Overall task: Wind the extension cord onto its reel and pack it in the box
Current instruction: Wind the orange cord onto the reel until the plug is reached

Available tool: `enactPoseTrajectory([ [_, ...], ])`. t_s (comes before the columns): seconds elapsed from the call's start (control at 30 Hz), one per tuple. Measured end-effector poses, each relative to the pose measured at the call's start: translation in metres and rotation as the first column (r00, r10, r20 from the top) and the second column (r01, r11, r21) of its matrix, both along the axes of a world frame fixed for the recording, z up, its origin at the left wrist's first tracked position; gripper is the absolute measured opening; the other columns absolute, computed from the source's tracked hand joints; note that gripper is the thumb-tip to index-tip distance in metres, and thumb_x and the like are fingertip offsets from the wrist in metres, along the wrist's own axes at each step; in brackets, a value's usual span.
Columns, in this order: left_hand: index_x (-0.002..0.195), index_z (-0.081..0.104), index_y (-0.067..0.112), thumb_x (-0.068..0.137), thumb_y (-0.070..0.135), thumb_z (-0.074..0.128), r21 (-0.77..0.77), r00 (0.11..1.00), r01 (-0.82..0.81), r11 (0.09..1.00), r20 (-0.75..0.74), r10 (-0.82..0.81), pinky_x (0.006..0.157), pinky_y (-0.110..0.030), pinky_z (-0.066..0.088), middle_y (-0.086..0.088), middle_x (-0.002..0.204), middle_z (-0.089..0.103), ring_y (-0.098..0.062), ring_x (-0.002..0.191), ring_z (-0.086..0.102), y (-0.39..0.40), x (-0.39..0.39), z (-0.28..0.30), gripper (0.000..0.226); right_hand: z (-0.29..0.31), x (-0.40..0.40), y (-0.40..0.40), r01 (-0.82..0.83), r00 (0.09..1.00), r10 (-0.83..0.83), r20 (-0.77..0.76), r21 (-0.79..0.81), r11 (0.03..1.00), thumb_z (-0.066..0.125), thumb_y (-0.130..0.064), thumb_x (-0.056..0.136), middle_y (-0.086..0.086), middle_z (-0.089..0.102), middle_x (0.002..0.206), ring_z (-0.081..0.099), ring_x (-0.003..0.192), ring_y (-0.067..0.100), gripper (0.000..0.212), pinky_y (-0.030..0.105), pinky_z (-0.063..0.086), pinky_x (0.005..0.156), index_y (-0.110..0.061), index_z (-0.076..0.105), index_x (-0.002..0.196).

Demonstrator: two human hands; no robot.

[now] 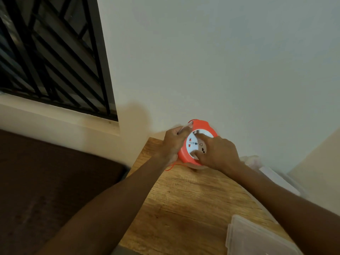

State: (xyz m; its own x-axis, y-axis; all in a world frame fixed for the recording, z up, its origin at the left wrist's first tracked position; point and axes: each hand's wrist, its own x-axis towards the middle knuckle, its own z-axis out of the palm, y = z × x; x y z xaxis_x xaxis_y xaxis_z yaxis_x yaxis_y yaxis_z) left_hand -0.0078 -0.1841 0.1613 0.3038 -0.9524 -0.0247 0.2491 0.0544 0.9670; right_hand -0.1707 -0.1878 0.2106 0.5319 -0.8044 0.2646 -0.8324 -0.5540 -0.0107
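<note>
An orange round cord reel (202,126) with a white socket face (193,144) is held tilted above the far end of a wooden table (184,203). My left hand (173,142) grips the reel's left rim. My right hand (217,153) lies on the white face, with a finger and the thumb pressed onto it. A thin orange cord (171,167) loops out under the reel near my left wrist. A clear plastic box (257,240) sits at the table's near right corner.
A pale wall rises right behind the table. A window with dark bars (51,56) is at the upper left, a dark brown surface (46,181) lies left of the table. White, partly blurred items (272,173) rest along the table's right edge.
</note>
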Motion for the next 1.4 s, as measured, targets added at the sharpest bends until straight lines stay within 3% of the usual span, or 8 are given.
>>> enactPoseTrajectory([
  [0.1,0.101,0.077,0.002,0.094,0.043,0.073,-0.016,0.990,-0.135,0.991,0.049,0.136,0.089,-0.058,0.060,-0.018,0.097,0.078,-0.040,0.092,0.074,0.000,-0.014,0.004,0.041,-0.008,0.013,0.000,0.128,0.736,-0.416,0.534,0.493,0.860,0.058,-0.055,0.082,-0.009,0.064,0.114,0.063,0.102,0.021,0.056,0.038,0.054,0.085,-0.028,0.055,0.131],
  [0.2,0.099,0.077,0.006,0.096,0.044,0.070,-0.012,0.973,-0.181,0.983,0.142,0.181,0.085,-0.062,0.063,-0.022,0.101,0.078,-0.046,0.095,0.074,0.000,-0.018,0.006,0.040,-0.020,0.021,0.003,-0.056,0.350,-0.689,0.634,0.749,0.660,0.061,-0.023,0.081,0.001,0.057,0.136,0.058,0.114,0.023,0.058,0.041,0.054,0.091,-0.021,0.053,0.138],
  [0.33,0.095,0.076,0.000,0.097,0.044,0.069,0.031,0.991,-0.093,0.995,0.100,0.089,0.079,-0.060,0.061,-0.030,0.099,0.075,-0.051,0.091,0.072,0.000,-0.008,-0.001,0.044,-0.025,0.012,0.012,0.057,0.658,-0.481,0.580,0.598,0.800,0.071,-0.027,0.076,0.003,0.060,0.130,0.059,0.102,0.018,0.061,0.020,0.046,0.063,-0.015,0.052,0.133],
  [0.47,0.106,0.077,0.010,0.097,0.048,0.069,0.064,0.997,0.008,0.998,0.082,-0.013,0.079,-0.053,0.066,-0.018,0.102,0.080,-0.039,0.089,0.079,0.002,-0.002,-0.004,0.040,-0.009,-0.007,0.016,-0.032,0.995,0.034,0.093,-0.022,0.999,0.066,-0.024,0.083,0.006,0.068,0.120,0.068,0.093,0.026,0.042,0.030,0.052,0.066,-0.022,0.061,0.125],
  [0.6,0.108,0.077,0.006,0.094,0.044,0.073,0.040,0.986,0.137,0.990,0.084,-0.140,0.077,-0.049,0.065,-0.023,0.106,0.078,-0.035,0.086,0.079,0.000,0.007,-0.004,0.040,0.007,-0.017,0.007,-0.418,0.853,0.385,-0.352,-0.019,0.908,0.069,-0.021,0.085,0.005,0.043,0.148,0.056,0.113,0.028,0.029,0.037,0.052,0.075,-0.029,0.070,0.113],
  [0.77,0.098,0.081,0.021,0.088,0.054,0.074,0.080,0.946,0.266,0.961,0.171,-0.277,0.068,-0.039,0.064,-0.009,0.093,0.082,-0.030,0.081,0.080,0.002,0.010,-0.003,0.035,0.009,-0.018,0.007,-0.466,0.673,0.420,-0.609,0.092,0.880,0.066,-0.031,0.091,0.013,0.020,0.158,0.044,0.130,0.033,0.047,0.047,0.046,0.100,-0.040,0.051,0.135],
  [1.03,0.088,0.081,0.024,0.091,0.052,0.072,0.115,0.920,0.319,0.941,0.201,-0.337,0.068,-0.035,0.064,-0.007,0.087,0.080,-0.025,0.076,0.077,0.007,0.015,-0.005,0.029,0.023,-0.004,0.004,-0.635,0.442,0.433,-0.786,0.067,0.770,0.067,-0.029,0.090,0.019,0.050,0.134,0.057,0.114,0.037,0.059,0.048,0.045,0.098,-0.042,0.039,0.140],
  [1.4,0.096,0.080,0.012,0.084,0.054,0.077,0.035,0.985,0.161,0.986,0.058,-0.162,0.075,-0.045,0.066,-0.020,0.100,0.079,-0.034,0.085,0.078,0.003,0.009,0.000,0.043,0.004,-0.005,0.003,-0.299,0.896,0.224,-0.384,-0.149,0.942,0.052,-0.052,0.087,0.003,0.073,0.098,0.068,0.078,0.025,0.067,0.032,0.046,0.063,-0.037,0.028,0.148],
])
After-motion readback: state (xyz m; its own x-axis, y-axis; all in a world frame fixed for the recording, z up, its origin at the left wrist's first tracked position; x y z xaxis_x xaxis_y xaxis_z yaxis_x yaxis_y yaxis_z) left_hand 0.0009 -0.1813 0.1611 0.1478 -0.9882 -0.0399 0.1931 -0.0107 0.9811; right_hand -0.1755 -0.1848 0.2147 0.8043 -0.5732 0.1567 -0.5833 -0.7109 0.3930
